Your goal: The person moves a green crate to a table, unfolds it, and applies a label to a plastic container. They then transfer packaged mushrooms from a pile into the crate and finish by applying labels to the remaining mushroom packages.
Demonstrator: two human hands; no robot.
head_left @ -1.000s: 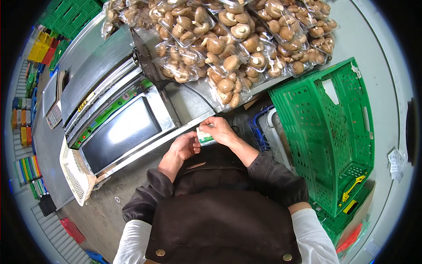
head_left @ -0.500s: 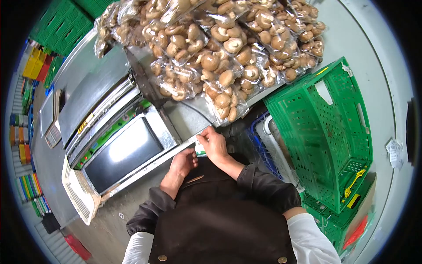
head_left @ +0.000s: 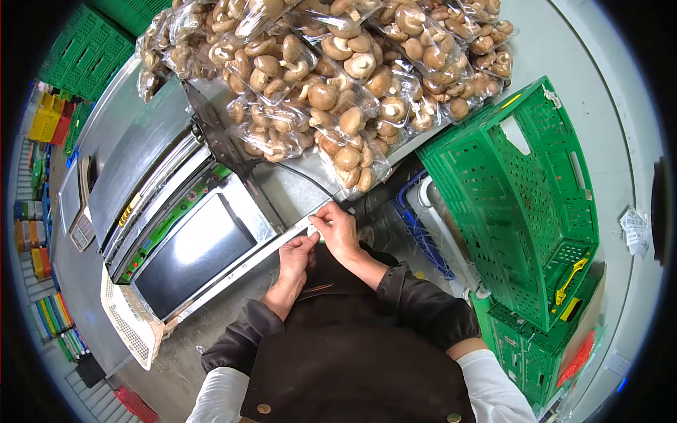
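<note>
Label: a small white slip (head_left: 312,227), mostly hidden by fingers, pinched between both hands just at the front edge of the metal table (head_left: 296,185); what is printed on it cannot be read.
Right hand (head_left: 338,231): fingertips closed on the slip from the right and above, wrist bent back toward the body.
Left hand (head_left: 296,258): fingers curled up to the slip from below, thumb and forefinger meeting it; the grip looks like a pinch, though the contact itself is partly covered.
Body: both forearms in dark sleeves (head_left: 423,303), a dark apron (head_left: 352,359) below the hands.
Table: steel top, its rim running just under the hands.
Machine (head_left: 187,233): steel unit with a dark flat plate and a green control strip, on the table left of the hands.
Mushrooms (head_left: 331,77): clear bags heaped on the table beyond the hands, the nearest bag hanging over the table edge just above the right hand.
Cable (head_left: 310,180): black, running across the table from under the bags.
Crates (head_left: 525,204): green, tilted, stacked to the right, well apart from the hands.
Floor: grey, with coloured crates (head_left: 49,120) at far left.
</note>
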